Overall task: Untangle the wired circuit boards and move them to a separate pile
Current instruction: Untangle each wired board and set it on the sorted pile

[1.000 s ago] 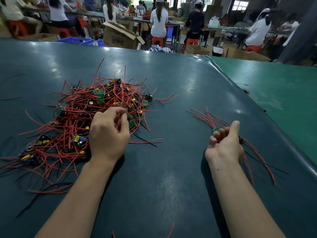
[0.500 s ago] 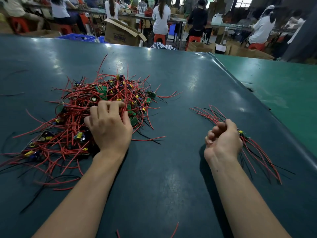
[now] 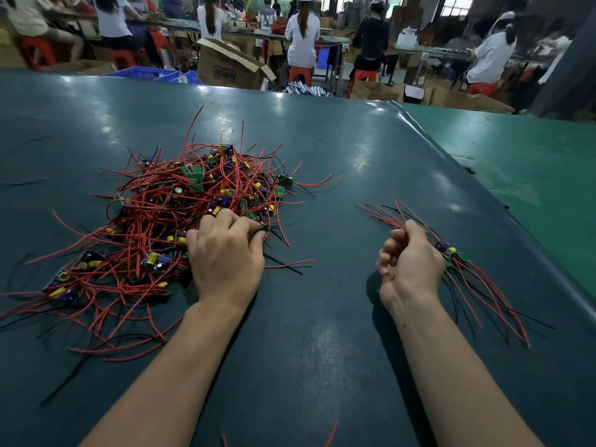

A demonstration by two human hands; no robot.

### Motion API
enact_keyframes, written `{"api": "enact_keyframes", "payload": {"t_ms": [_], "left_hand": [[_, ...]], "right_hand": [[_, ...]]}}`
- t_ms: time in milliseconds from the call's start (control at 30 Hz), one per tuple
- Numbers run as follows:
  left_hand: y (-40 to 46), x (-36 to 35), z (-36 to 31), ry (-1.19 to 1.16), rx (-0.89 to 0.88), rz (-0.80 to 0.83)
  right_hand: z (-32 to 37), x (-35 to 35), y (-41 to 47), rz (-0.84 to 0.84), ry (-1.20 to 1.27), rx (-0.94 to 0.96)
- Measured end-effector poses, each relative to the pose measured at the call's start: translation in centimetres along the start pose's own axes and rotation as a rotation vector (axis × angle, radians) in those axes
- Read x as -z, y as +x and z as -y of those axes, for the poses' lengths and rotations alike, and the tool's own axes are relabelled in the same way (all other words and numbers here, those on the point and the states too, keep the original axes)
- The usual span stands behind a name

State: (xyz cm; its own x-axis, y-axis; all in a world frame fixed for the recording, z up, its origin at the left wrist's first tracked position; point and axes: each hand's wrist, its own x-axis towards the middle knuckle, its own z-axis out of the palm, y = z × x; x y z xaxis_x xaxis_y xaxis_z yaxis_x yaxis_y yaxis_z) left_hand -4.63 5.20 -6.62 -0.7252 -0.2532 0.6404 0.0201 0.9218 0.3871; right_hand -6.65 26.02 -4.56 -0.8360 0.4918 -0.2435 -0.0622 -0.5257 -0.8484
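On tangled pile [image 3: 167,214], left fingers [image 3: 225,221] curled.

left hand [image 3: 225,256] in tangled pile [image 3: 180,221], right hand [image 3: 409,262] beside sorted boards [image 3: 458,256]
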Motion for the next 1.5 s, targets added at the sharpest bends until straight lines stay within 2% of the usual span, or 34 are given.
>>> {"api": "enact_keyframes", "payload": {"t_ms": [100,167,233,300,367,500,567,667,833,1100,1500], "left_hand": [[-0.1,0.4,-0.3,-0.139,-0.138,-0.129],[-0.3,0.5,-0.8,-0.233,-0.282,-0.232],[-0.8,0.6,-1.6,-0.318,-0.466,-0.252],[-1.2,0.4,-2.3,-0.379,-0.611,-0.215],[-1.3,0.2,-2.7,-0.418,-0.669,-0.190],[-1.7,-0.1,-3.1,-0.577,-0.595,-0.101],[-2.0,-0.2,-3.1,-0.622,-0.492,0.033],[-1.8,-0.2,-3.3,-0.668,-0.267,0.228],[-1.3,-0.2,-3.4,-0.857,-0.019,0.327],[-0.5,-0.3,-3.2,-1.168,0.266,0.388],[0.0,0.1,-2.9,-1.147,0.232,0.559]], "right_hand": [[0.1,-0.1,-0.3,0.177,-0.125,-0.065],[0.0,-0.4,-1.0,0.463,-0.316,-0.144],[-0.5,-0.6,-1.8,0.730,-0.407,-0.209],[-0.7,-0.7,-2.3,0.854,-0.355,-0.218],[-0.6,-0.7,-2.3,0.835,-0.311,-0.177],[0.1,-0.6,-1.7,0.613,-0.202,-0.073],[0.4,-0.4,-1.7,0.588,-0.161,-0.051],[0.2,-0.5,-2.4,0.641,-0.202,-0.034],[-0.9,-0.9,-3.2,0.698,-0.386,0.052],[-1.0,-1.1,-3.1,0.540,-0.422,-0.017],[-1.5,-1.1,-2.8,0.493,-0.420,0.013]]}}
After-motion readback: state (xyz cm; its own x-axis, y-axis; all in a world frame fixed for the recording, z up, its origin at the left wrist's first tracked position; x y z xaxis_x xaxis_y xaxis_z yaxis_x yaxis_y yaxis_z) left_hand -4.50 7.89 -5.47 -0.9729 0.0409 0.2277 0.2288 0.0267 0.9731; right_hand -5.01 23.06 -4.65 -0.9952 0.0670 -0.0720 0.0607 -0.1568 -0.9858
